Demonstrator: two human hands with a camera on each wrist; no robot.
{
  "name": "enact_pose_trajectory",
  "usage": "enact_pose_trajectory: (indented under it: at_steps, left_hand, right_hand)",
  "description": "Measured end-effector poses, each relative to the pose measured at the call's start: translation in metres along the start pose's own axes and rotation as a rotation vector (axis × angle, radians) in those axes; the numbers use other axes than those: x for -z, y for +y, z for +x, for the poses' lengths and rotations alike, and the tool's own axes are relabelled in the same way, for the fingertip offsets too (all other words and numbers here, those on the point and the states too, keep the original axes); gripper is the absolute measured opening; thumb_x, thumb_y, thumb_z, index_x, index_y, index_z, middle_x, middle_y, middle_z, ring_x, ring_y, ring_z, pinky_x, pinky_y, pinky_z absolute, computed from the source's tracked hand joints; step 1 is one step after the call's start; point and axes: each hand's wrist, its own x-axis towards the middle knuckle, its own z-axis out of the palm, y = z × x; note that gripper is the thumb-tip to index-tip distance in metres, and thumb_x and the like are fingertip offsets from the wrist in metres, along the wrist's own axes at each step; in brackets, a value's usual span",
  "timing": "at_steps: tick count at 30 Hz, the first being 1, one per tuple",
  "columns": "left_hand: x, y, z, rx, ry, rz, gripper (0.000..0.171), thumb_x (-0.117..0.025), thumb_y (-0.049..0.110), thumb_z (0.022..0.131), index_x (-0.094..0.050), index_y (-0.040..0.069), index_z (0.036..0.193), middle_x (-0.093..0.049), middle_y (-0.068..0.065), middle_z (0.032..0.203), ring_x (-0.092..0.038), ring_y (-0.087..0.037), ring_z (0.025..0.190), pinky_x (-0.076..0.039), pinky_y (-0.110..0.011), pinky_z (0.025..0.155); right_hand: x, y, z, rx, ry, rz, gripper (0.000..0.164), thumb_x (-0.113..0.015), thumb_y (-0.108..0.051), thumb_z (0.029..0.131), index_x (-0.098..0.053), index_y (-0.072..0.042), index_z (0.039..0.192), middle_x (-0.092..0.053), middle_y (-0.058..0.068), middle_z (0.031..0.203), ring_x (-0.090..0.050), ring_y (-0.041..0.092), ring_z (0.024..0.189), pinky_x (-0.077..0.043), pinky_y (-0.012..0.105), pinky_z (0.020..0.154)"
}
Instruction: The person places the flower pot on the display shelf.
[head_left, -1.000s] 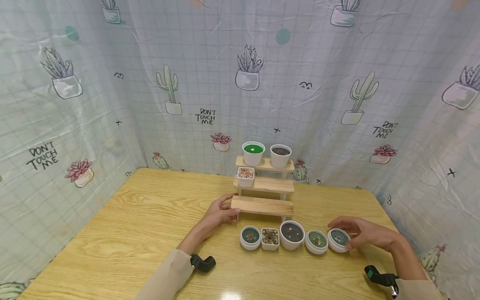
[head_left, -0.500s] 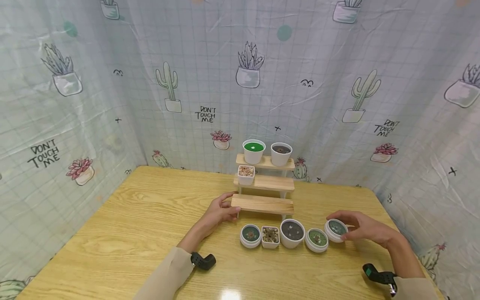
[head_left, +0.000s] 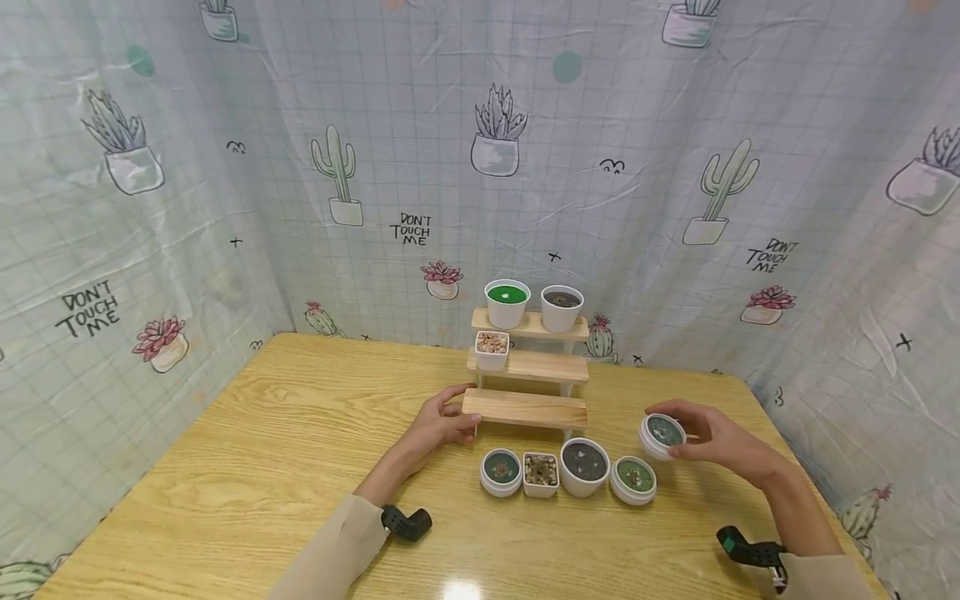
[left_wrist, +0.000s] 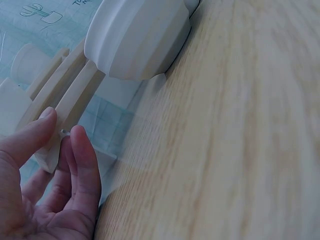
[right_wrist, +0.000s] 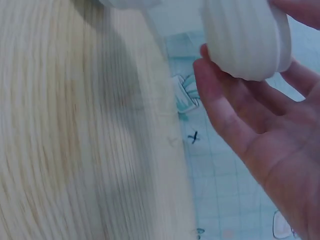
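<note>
My right hand [head_left: 716, 435] grips a round white pot [head_left: 663, 433] with a dark green top, thumb on the near side and fingers behind it. In the right wrist view the ribbed pot [right_wrist: 245, 40] is up off the wooden table. On the other side, my left hand [head_left: 437, 423] pinches the left end of the lowest step of a three-tier wooden plant stand [head_left: 528, 409]. The left wrist view shows its thumb above that board [left_wrist: 75, 100] and the fingers curled below. A round pot with a lighter green top [head_left: 634, 478] stands just left of the held one.
In front of the stand are a round pot [head_left: 501, 471], a square pebble pot [head_left: 541, 473] and a larger pot [head_left: 585, 465]. Two tall pots, one green-topped [head_left: 507, 304] and one dark-topped [head_left: 562, 309], share the top step. A square pot [head_left: 492, 352] sits mid-step. A printed curtain [head_left: 420, 108] hangs behind.
My right hand has picked up the round pot from the right end of the row and carried it up, back and a little left. My left hand stays on the stand.
</note>
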Motion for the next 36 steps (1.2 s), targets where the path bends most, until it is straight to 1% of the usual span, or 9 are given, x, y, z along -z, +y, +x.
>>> enact_pose_trajectory:
  at_steps: [2,6,12,15,18,20,25,31,36]
  left_hand:
    - [0.0,0.0,0.0,-0.001,0.0,0.0,0.077,-0.075,0.009,0.094,-0.034,0.009,0.159,-0.067,-0.005,0.095,-0.068,-0.015,0.078,-0.065,-0.032,0.078]
    - [0.001,0.0,0.001,-0.002,-0.004,-0.002,0.077,-0.075,0.009,0.094,-0.035,0.01,0.159,-0.067,-0.005,0.095,-0.068,-0.015,0.078,-0.065,-0.032,0.078]
    - [0.001,0.0,0.001,-0.008,-0.011,-0.007,0.076,-0.075,0.009,0.094,-0.035,0.01,0.159,-0.066,-0.005,0.093,-0.068,-0.014,0.077,-0.065,-0.032,0.077]
    - [0.001,0.0,0.001,-0.006,-0.011,-0.009,0.077,-0.076,0.009,0.094,-0.036,0.011,0.159,-0.067,-0.005,0.095,-0.068,-0.014,0.077,-0.065,-0.032,0.077]
    - [0.001,0.0,0.001,-0.004,-0.008,-0.011,0.078,-0.077,0.01,0.093,-0.036,0.011,0.159,-0.068,-0.007,0.097,-0.069,-0.015,0.078,-0.065,-0.032,0.077]
    - [0.001,-0.001,0.001,-0.003,-0.009,-0.012,0.078,-0.077,0.01,0.093,-0.036,0.01,0.159,-0.068,-0.007,0.098,-0.069,-0.015,0.078,-0.065,-0.032,0.077]
    - [0.001,-0.001,0.0,0.001,-0.007,-0.009,0.077,-0.076,0.01,0.093,-0.036,0.01,0.159,-0.068,-0.007,0.098,-0.068,-0.015,0.078,-0.065,-0.031,0.077]
    - [0.0,0.001,0.0,-0.004,-0.001,-0.008,0.076,-0.076,0.009,0.093,-0.036,0.01,0.159,-0.067,-0.006,0.096,-0.069,-0.014,0.078,-0.065,-0.031,0.077]
    - [0.0,0.0,0.0,0.002,0.001,-0.007,0.076,-0.075,0.009,0.094,-0.036,0.01,0.159,-0.067,-0.006,0.096,-0.069,-0.014,0.077,-0.065,-0.031,0.076]
  right_hand:
    - [-0.004,-0.004,0.002,-0.002,0.028,-0.004,0.052,-0.067,-0.009,0.098,-0.052,-0.008,0.148,-0.058,0.0,0.146,-0.054,-0.01,0.124,-0.055,0.02,0.092]
    - [-0.012,-0.01,0.006,-0.013,0.072,0.022,0.051,-0.067,-0.009,0.098,-0.052,-0.004,0.147,-0.059,-0.009,0.141,-0.054,-0.01,0.122,-0.056,0.022,0.09]
    - [-0.022,-0.021,0.013,0.003,0.155,0.041,0.053,-0.068,-0.011,0.099,-0.049,0.001,0.148,-0.059,-0.015,0.135,-0.058,-0.006,0.117,-0.058,0.023,0.087]
    - [-0.027,-0.027,0.018,-0.003,0.202,0.04,0.054,-0.068,-0.014,0.1,-0.048,0.001,0.148,-0.058,-0.012,0.135,-0.059,-0.006,0.116,-0.058,0.022,0.087]
    - [-0.031,-0.031,0.022,-0.009,0.239,0.039,0.053,-0.068,-0.016,0.1,-0.05,-0.001,0.147,-0.059,-0.007,0.134,-0.06,-0.004,0.114,-0.058,0.022,0.086]
    - [-0.033,-0.033,0.023,-0.005,0.254,0.041,0.051,-0.068,-0.016,0.1,-0.051,-0.002,0.147,-0.059,-0.006,0.133,-0.061,-0.004,0.113,-0.058,0.021,0.085]
    - [-0.036,-0.039,0.024,0.022,0.279,0.05,0.05,-0.067,-0.012,0.101,-0.049,0.001,0.146,-0.061,-0.008,0.128,-0.061,-0.002,0.11,-0.058,0.021,0.084]
    - [-0.038,-0.046,0.027,0.028,0.321,0.03,0.051,-0.068,-0.014,0.1,-0.05,0.001,0.146,-0.06,-0.005,0.13,-0.06,-0.005,0.111,-0.056,0.018,0.085]
    - [-0.041,-0.049,0.03,0.027,0.343,0.02,0.053,-0.069,-0.014,0.099,-0.05,0.002,0.146,-0.061,-0.005,0.129,-0.06,-0.006,0.11,-0.056,0.017,0.085]
